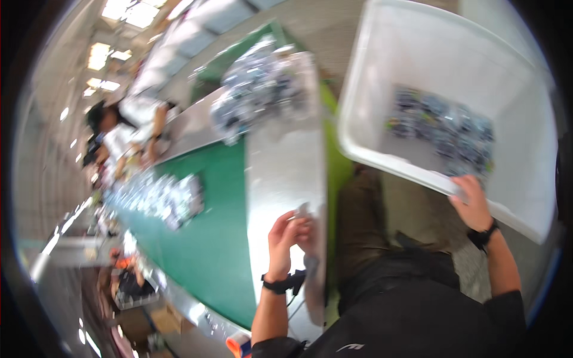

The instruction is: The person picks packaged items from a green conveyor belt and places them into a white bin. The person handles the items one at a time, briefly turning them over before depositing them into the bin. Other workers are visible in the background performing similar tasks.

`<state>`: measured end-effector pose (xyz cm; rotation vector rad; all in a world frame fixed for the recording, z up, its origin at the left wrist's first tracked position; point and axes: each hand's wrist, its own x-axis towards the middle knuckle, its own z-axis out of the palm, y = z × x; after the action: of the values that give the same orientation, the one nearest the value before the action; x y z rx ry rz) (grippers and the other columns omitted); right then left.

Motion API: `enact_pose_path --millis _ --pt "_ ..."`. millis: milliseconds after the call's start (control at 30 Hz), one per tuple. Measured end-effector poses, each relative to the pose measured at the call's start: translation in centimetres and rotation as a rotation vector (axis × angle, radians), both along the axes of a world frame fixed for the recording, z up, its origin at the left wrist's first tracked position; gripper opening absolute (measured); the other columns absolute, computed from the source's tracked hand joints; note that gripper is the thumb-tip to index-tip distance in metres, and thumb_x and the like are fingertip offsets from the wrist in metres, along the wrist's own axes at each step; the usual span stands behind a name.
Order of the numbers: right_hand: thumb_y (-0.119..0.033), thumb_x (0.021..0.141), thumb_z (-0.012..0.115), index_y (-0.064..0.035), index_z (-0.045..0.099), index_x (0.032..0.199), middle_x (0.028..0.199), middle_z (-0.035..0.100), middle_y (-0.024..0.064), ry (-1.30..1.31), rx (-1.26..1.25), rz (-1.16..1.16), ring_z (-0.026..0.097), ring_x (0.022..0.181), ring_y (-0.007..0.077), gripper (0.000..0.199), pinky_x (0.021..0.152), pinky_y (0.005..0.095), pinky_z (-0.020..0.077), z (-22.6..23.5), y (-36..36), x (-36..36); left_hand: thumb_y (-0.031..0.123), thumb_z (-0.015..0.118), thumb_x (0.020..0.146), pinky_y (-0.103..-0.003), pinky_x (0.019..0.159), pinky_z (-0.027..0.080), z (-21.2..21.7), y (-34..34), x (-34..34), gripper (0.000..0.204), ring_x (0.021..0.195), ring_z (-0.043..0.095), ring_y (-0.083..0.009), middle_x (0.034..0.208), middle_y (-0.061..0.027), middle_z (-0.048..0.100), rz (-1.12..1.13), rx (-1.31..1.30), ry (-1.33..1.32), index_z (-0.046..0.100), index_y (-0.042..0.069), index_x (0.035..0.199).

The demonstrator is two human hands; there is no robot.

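Note:
My left hand [282,241] is over the metal edge [277,173] of the work table, its fingers closed in a pinch. A small greyish, shiny piece [303,210] shows at its fingertips, too blurred to name. On my right, a large white plastic bin [394,160] stands tilted in view, and my right hand [471,203] is closed on its near rim. Several small clear bags [444,128] with dark contents lie on the bin's floor. Both wrists wear black bands.
A green conveyor belt [203,250] runs beside the metal edge, with a heap of clear bags [158,194] on it. Another pile of clear bags [262,80] sits at the table's far end. A person in white [134,125] works across the belt; other people are farther back.

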<state>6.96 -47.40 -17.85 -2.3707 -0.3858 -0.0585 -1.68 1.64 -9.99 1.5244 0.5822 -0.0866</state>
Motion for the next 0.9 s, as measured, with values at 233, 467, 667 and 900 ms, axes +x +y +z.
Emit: enact_pose_path --millis 233,467,667,900 --pt "-0.011 0.088 0.068 0.0013 0.065 0.109 0.104 0.059 0.0153 0.085 0.038 -0.146 0.062 0.098 0.0354 0.024 0.091 0.0399 0.0494 -2.5 0.0 0.5 0.014 0.062 0.105 -0.032 0.086 0.058 2.1 7.1 -1.4 0.039 0.106 0.068 -0.0193 0.119 -0.0116 0.070 0.133 0.115 -0.051 0.056 -0.002 0.140" --pt "-0.012 0.089 0.068 0.0014 0.065 0.107 0.103 0.058 0.0171 -0.012 -0.034 -0.174 0.062 0.098 0.0390 0.023 0.089 0.0398 0.0499 -2.4 1.2 0.3 0.020 0.070 0.101 -0.029 0.088 0.052 1.8 18.9 -0.4 0.044 0.106 0.063 -0.0101 0.117 -0.0036 0.069 0.329 0.378 -0.006 0.059 -0.001 0.138" --pt "-0.011 0.088 0.066 0.0025 0.065 0.107 0.102 0.058 0.0190 -0.020 -0.055 -0.155 0.061 0.096 0.0399 0.023 0.087 0.0411 0.0504 -3.0 0.8 0.4 0.020 0.071 0.099 -0.028 0.090 0.050 -2.3 32.4 2.0 0.043 0.104 0.064 -0.0130 0.116 -0.0068 0.071 0.500 0.696 -0.049 0.063 -0.004 0.134" --pt "-0.012 0.088 0.064 0.0032 0.065 0.107 0.101 0.059 0.0195 -0.041 -0.089 -0.145 0.061 0.096 0.0405 0.024 0.088 0.0423 0.0502 -3.2 0.7 0.4 0.021 0.074 0.090 -0.043 0.109 0.047 -6.6 44.0 3.2 0.057 0.126 0.064 -0.0377 0.133 -0.0264 0.067 0.477 1.073 0.129 0.060 -0.007 0.138"
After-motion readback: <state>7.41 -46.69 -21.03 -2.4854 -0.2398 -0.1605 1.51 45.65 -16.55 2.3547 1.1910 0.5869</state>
